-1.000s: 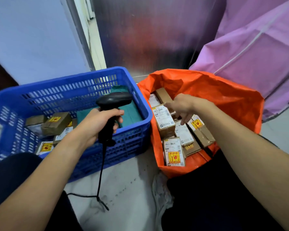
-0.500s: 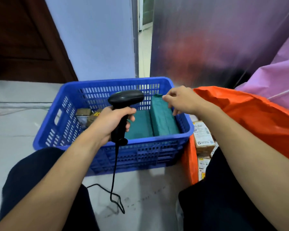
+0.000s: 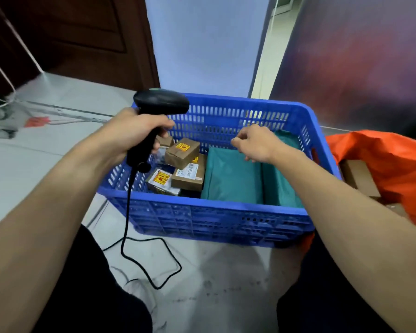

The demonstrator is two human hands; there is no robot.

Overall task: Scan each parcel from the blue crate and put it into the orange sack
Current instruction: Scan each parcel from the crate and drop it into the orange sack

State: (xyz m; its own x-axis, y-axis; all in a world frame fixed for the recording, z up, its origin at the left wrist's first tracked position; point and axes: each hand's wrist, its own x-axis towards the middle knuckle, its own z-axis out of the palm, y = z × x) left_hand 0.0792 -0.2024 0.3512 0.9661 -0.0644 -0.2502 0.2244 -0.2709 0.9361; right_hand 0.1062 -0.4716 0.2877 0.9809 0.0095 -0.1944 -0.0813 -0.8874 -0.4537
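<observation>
The blue crate [image 3: 216,219] stands on the floor in front of me. Its left part holds several small brown cardboard parcels [image 3: 182,153] with yellow-red stickers; teal green wrapped parcels [image 3: 233,179] fill its right part. My left hand [image 3: 132,133] grips a black corded barcode scanner [image 3: 161,105] above the crate's left rim. My right hand [image 3: 255,143] hovers empty over the middle of the crate, fingers loosely curled, just above the teal parcels. The orange sack [image 3: 380,159] lies at the right edge, with brown boxes [image 3: 357,176] showing inside.
The scanner's black cable [image 3: 139,243] loops down onto the grey floor before the crate. My dark-trousered legs frame the bottom corners. A dark wooden door [image 3: 65,37], a pale blue wall and a shiny metal panel [image 3: 356,58] stand behind the crate.
My view has swung left from the sack to the crate. My right hand left the sack's boxes, crossed the crate's right rim and now hangs over its middle. The scanner stays gripped.
</observation>
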